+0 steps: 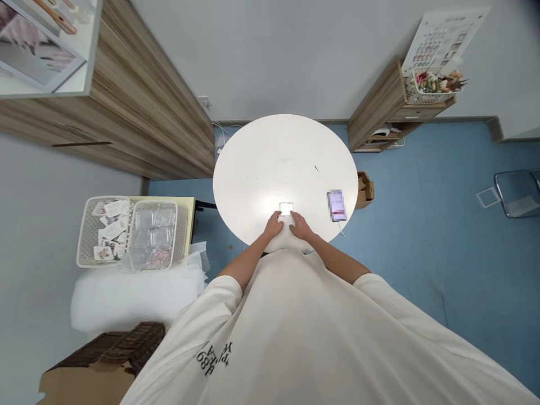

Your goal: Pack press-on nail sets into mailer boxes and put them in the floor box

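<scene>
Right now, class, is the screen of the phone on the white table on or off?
On: the phone shows a lit, pale purple display with a red band.

The item (pixel 286 208) by the hands (pixel 274 225) is too small to identify.

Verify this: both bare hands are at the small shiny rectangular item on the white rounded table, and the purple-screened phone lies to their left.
Wrong side: the head view shows the purple-screened phone lying right of the left hand and right hand. The rest stands.
</scene>
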A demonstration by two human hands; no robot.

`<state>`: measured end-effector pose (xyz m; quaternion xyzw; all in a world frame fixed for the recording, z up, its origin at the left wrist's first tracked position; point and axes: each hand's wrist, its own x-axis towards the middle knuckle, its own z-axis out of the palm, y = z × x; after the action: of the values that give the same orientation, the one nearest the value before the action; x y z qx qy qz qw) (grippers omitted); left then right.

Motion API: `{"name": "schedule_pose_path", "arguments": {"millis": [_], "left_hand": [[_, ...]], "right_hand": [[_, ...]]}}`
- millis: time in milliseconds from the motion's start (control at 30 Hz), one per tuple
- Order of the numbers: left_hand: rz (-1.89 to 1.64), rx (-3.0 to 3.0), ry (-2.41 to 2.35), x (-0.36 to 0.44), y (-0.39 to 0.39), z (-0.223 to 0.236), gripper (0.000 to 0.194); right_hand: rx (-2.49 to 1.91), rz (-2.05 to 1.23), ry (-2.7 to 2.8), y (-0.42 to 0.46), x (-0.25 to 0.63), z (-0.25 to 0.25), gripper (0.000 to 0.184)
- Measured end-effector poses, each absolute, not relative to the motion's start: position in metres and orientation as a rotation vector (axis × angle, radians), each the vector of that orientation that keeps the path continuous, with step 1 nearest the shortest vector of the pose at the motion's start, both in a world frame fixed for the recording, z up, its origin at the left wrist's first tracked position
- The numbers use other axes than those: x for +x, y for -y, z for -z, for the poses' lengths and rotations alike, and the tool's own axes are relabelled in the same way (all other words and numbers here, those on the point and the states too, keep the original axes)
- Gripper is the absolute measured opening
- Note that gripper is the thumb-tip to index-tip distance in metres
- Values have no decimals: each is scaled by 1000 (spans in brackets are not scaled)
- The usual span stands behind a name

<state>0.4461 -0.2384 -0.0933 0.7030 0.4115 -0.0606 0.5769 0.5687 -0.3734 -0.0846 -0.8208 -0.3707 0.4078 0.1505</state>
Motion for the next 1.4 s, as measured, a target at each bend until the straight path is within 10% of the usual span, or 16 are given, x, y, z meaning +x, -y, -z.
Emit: {"name": "schedule_pose_path", "arguments": {"millis": [667,1400], "left_hand": [[-139,1748,-1158,473,226,84,17],[-102,1644,-1199,480,216,81,12]], "right_hand": [[-2482,-942,989,340,592,56,41],[-2398,-971,1205,333,609,56,41]]}}
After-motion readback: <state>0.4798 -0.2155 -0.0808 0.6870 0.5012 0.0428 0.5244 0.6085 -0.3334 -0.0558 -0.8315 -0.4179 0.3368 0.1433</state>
